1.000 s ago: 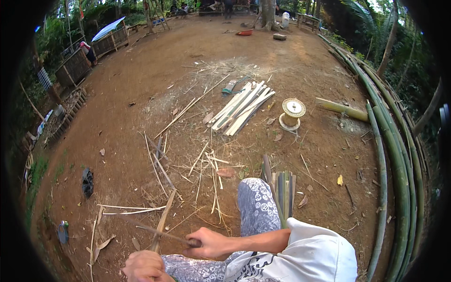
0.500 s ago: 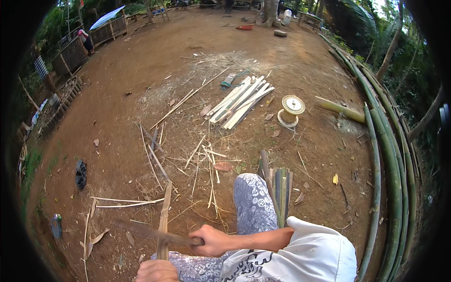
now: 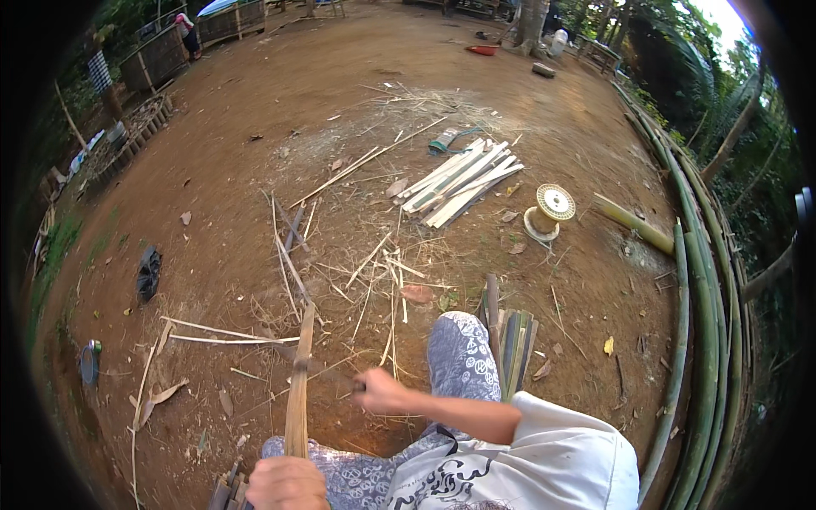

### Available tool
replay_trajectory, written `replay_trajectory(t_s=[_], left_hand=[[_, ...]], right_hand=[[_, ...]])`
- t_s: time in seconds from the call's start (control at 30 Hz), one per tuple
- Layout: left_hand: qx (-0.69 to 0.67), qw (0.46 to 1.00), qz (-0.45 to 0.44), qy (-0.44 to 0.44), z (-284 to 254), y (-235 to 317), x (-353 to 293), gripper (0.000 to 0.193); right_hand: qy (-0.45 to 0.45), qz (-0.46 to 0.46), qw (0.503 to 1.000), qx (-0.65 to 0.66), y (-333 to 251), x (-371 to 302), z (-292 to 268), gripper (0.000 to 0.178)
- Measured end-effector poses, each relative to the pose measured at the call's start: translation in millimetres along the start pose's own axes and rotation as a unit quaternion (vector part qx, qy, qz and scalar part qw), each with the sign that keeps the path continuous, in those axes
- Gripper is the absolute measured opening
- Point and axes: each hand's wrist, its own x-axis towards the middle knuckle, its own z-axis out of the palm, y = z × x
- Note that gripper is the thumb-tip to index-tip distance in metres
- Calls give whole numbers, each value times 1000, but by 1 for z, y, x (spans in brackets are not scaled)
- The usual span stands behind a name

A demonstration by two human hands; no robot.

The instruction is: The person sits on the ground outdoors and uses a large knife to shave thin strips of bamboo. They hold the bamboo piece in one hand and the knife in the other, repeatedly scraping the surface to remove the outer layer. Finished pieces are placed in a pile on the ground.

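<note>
My left hand [image 3: 287, 484] is wrapped around the near end of a long bamboo strip [image 3: 297, 412], which points away from me, above my patterned trouser leg. My right hand [image 3: 382, 393] is closed on the handle of a knife [image 3: 359, 386]. Its blade is smeared by motion and seems to reach left toward the strip; whether it touches, I cannot tell. Thin bamboo slivers [image 3: 393, 289] lie scattered on the soil beyond my hands. Beside my raised knee rests a bundle of greenish bamboo slats [image 3: 515, 344].
Farther out lies a pile of pale split slats [image 3: 459, 183], with a spool [image 3: 555, 204] to its right. Long green bamboo poles [image 3: 701, 340] line the right side. A black crumpled thing [image 3: 149, 274] is on the left. Another person [image 3: 187, 36] stands far left.
My right hand has moved the knife farther from me along the strip. My left hand keeps its grip. The whole view has shifted slightly.
</note>
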Motion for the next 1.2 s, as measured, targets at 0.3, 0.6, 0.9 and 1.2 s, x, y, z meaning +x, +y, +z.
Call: replay_trajectory(t_s=[0.3, 0.6, 0.9, 1.2], left_hand=[[24, 996, -35, -73, -45, -9, 3, 42], [13, 994, -6, -107, -56, 40, 29, 38], [-3, 993, -83, -83, -59, 44, 17, 45], [17, 991, -104, -86, -50, 48, 16, 45]], right_hand=[[6, 18, 1000, -22, 0, 30, 8, 26], [-34, -54, 997, -53, -12, -2, 4, 29], [-60, -19, 998, 19, -52, -43, 18, 23], [-18, 95, 994, 53, 13, 16, 26, 19]])
